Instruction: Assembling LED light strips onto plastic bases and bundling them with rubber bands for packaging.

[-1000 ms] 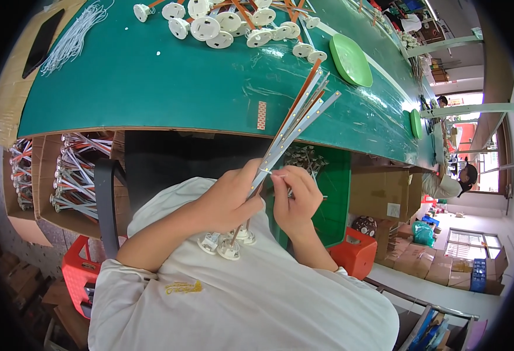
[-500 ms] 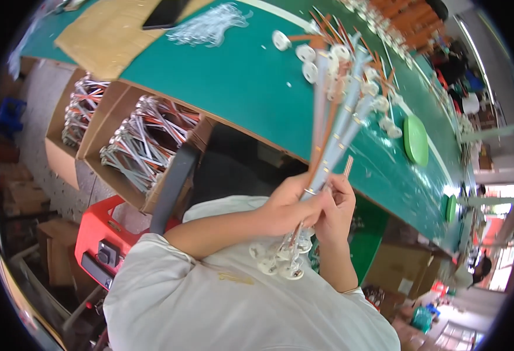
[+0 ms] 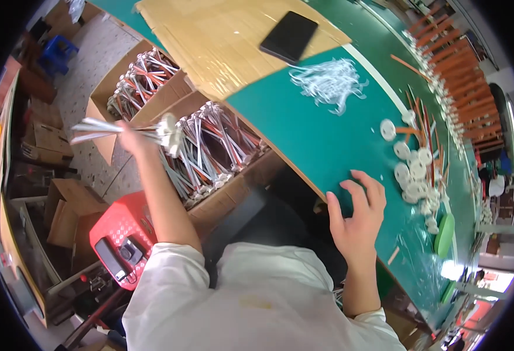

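Observation:
My left hand point(image 3: 131, 140) is stretched out to the left and closed around a bundle of slim silver and brown rods point(image 3: 93, 130). White discs cluster at the bundle's right end. Below and beside it stands a cardboard box point(image 3: 225, 190) packed with crisscrossed bundles of the same kind. Fingers apart and curved, my right hand point(image 3: 359, 225) hovers by the front edge of the green table point(image 3: 286, 128) and holds nothing. Beyond it lies a loose pile of brown rods with white discs point(image 3: 412, 172). A heap of clear plastic strips point(image 3: 330, 83) rests farther back.
Another cardboard box point(image 3: 166, 96) of bundles adjoins the first. A cardboard sheet point(image 3: 210, 44) on the table carries a black phone point(image 3: 290, 36). At the right is a green dish point(image 3: 443, 235). Rows of brown rods point(image 3: 459, 82) line the far side. A red case point(image 3: 116, 225) sits at lower left.
Both hands were together at the bundle in front of my chest. The left hand has carried it left over the boxes, while the right has let go and opened. The view has turned left.

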Motion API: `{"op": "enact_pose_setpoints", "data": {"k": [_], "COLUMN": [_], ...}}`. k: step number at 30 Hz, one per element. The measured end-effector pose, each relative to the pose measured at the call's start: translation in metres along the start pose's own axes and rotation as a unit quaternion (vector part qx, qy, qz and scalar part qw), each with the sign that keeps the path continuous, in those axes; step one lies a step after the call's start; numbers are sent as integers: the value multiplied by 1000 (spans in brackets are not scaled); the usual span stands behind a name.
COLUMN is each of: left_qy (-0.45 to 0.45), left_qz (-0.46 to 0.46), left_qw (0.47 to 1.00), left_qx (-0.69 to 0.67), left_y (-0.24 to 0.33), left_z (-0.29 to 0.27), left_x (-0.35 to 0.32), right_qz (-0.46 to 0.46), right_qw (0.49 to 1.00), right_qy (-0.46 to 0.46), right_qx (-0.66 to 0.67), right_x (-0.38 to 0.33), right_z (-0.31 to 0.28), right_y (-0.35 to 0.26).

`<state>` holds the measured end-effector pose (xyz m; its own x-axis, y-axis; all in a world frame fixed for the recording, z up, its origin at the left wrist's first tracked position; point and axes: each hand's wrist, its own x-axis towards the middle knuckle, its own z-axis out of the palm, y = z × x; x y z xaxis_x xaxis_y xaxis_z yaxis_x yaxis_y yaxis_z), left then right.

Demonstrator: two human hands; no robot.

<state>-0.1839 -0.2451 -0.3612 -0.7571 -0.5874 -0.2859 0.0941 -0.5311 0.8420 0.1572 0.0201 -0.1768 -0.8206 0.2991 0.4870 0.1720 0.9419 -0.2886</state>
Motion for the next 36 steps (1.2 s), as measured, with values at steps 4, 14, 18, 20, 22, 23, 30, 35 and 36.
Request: {"op": "enact_pose_setpoints", "data": {"k": [4, 14, 18, 20, 22, 23, 30, 35, 36], "left_qy": [-203, -273, -318, -319, -233, -202, -207, -300, -322], "left_qz": [-13, -110, -180, -179, -256, -300, -149, -133, -133], "left_qw": [960, 784, 747, 729, 730, 727, 692, 786, 806], "left_qx": [191, 547, 556, 579, 589, 584, 675, 524, 479], "left_y": [-129, -357, -377, -398, -408, -407, -415, -381, -365], "left_z": [4, 24, 48, 40, 37, 37, 8, 13, 11], "left_x": [-9, -103, -110, -109, -112, -108, -120, -96, -69], "right_qz": [22, 106, 105, 121, 114, 105, 98, 98, 84], "right_qw": [992, 974, 975, 960, 963, 963, 954, 978, 981], "right_qy": [-63, -153, -132, -186, -160, -166, -209, -160, -152], "right_qx": [-103, -130, -141, -172, -184, -182, -192, -89, -89], "right_x": [14, 19, 18, 28, 32, 32, 39, 16, 20], "right_z": [16, 29, 33, 29, 37, 37, 29, 29, 33], "right_y": [-1, -1, -6, -17, -24, -23, -31, 6, 9]}}
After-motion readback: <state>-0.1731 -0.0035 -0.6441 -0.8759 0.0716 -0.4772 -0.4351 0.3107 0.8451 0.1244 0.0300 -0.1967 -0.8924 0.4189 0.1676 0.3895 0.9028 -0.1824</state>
